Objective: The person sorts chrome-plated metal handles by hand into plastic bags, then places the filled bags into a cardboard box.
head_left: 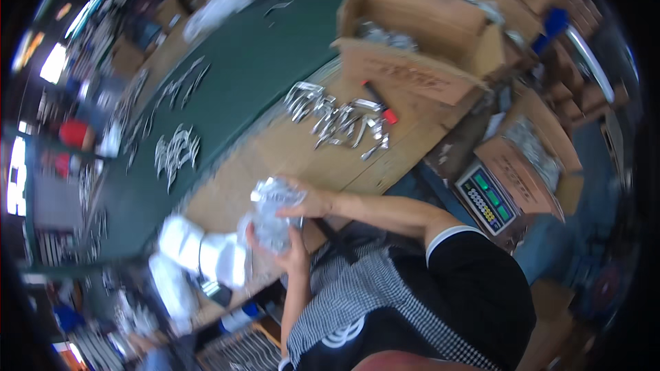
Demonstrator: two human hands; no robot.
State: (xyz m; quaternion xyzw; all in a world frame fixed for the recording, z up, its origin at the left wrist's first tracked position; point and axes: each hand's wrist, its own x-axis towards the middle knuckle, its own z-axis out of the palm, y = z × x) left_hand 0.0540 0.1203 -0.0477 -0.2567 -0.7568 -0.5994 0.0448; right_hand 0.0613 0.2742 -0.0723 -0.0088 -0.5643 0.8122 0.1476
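1. the clear plastic bundle (273, 228) is held up over the near edge of the wooden workbench (227, 189), toward its left end.
2. the left hand (294, 255) grips the bundle from below, fingers and thumb on either side; the right hand (311, 200) is closed on its upper part.
3. the step in hand looks like wrapping or bagging; blur and glare hide what is inside.
4. loose metal pieces (337, 120) lie toward the bench's far edge, beside a red-and-black tool (380, 102); white plastic rolls (223, 257) sit at its left end.
5. the next move, i judge, calls for both hands to keep the slick film gathered; if it is to be set down, the open carton (405, 72) at the bench's right end offers room.
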